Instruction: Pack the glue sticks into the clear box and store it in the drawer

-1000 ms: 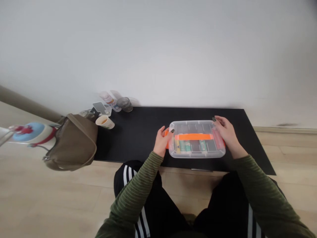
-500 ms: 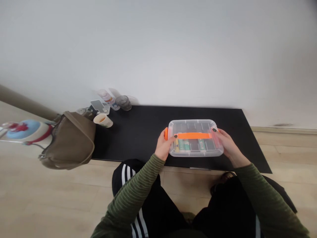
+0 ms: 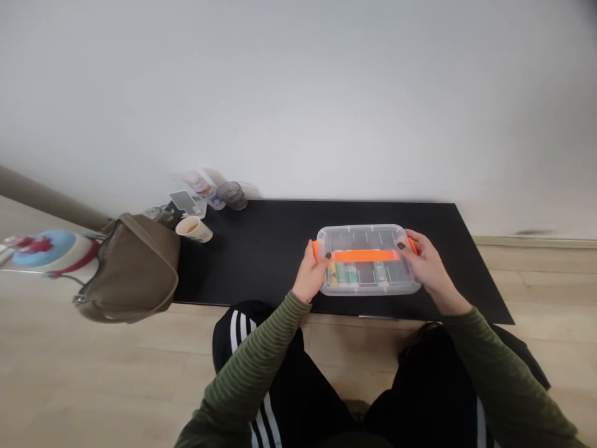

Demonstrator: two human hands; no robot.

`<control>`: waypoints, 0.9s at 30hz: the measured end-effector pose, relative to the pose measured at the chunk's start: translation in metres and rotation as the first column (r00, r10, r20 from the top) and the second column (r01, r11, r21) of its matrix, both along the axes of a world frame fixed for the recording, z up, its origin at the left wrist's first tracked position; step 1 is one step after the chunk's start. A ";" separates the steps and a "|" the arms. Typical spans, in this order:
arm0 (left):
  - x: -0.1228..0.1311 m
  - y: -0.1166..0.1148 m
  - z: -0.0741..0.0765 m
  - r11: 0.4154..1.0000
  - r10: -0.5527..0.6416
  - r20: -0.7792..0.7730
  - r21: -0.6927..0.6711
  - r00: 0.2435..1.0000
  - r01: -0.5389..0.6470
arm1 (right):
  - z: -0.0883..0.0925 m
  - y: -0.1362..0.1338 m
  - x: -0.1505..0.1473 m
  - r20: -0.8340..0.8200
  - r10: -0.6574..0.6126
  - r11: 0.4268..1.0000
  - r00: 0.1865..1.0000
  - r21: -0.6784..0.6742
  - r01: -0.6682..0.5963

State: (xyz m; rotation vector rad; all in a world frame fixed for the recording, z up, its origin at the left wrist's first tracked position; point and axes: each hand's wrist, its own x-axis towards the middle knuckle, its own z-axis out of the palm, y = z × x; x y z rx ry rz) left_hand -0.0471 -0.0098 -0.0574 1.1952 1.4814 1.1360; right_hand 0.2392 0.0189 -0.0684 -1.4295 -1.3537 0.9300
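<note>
A clear plastic storage box (image 3: 359,238) with an orange handle (image 3: 366,256) across its lid is held between my two hands, over the black table. Through its walls several small green-and-white items and a yellow one (image 3: 333,274) show; their kind is unclear. My left hand (image 3: 310,275) grips the left end, thumb on the lid, beside an orange latch (image 3: 314,251). On the right end my right hand (image 3: 430,267) is closed, its thumb on the lid edge and its fingers around the right orange latch (image 3: 413,246). Whether the box touches the table I cannot tell.
On the black table (image 3: 275,249), to the left, stand a paper cup (image 3: 200,233) with a drink, a dark glass (image 3: 232,195), a spray can (image 3: 204,188) and a white phone stand (image 3: 185,202). A brown bag (image 3: 135,274) sits at the left end, against the wall side.
The fingers of my right hand have shifted, and the orange latch on that end now shows between them. My left hand and the box stay nearly where they were.
</note>
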 end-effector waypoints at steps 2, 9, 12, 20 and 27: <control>0.000 0.000 -0.001 1.000 -0.004 -0.036 -0.011 0.999 0.004 | 0.003 -0.001 -0.002 0.011 -0.023 1.000 1.000 -0.004 0.023; 0.001 0.001 -0.003 1.000 -0.005 -0.098 -0.017 0.995 0.004 | 0.003 0.000 -0.002 0.101 -0.020 0.999 0.995 0.040 0.016; 0.000 0.001 -0.004 1.000 0.004 -0.105 -0.011 0.994 -0.006 | 0.001 0.001 0.000 0.155 -0.015 0.998 0.988 0.067 0.005; 0.001 0.001 -0.006 0.999 0.036 -0.060 0.022 0.998 -0.035 | 0.002 -0.001 -0.003 0.191 0.011 0.996 0.981 0.082 -0.027; 0.008 0.002 -0.012 0.996 0.088 0.268 -0.050 0.959 -0.078 | 0.027 -0.061 -0.013 0.064 -0.296 0.894 0.953 0.371 0.252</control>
